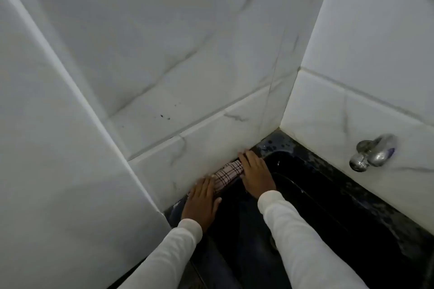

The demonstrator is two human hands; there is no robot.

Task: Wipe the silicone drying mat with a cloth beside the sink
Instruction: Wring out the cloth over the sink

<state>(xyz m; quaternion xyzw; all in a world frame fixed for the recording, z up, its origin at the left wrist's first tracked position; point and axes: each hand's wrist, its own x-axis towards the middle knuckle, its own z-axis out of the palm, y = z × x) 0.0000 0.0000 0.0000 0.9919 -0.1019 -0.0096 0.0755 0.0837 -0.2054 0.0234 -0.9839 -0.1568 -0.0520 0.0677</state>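
A white checked cloth [226, 174] lies bunched along the foot of the tiled wall, on a narrow dark ledge beside the black sink [312, 197]. My left hand [200, 202] lies flat with straight fingers on the cloth's near end. My right hand [254, 172] rests palm down on its far end, fingers reaching toward the wall. Both arms wear white sleeves. I cannot make out a silicone drying mat; the surface under the cloth is dark and mostly hidden by my hands.
White marble-look tiles [187, 65] rise straight behind the cloth, and a tiled pillar [58, 148] juts out at the left. A chrome tap [373, 152] sticks out of the right wall above the sink. A wet dark counter corner [274, 145] lies beyond my right hand.
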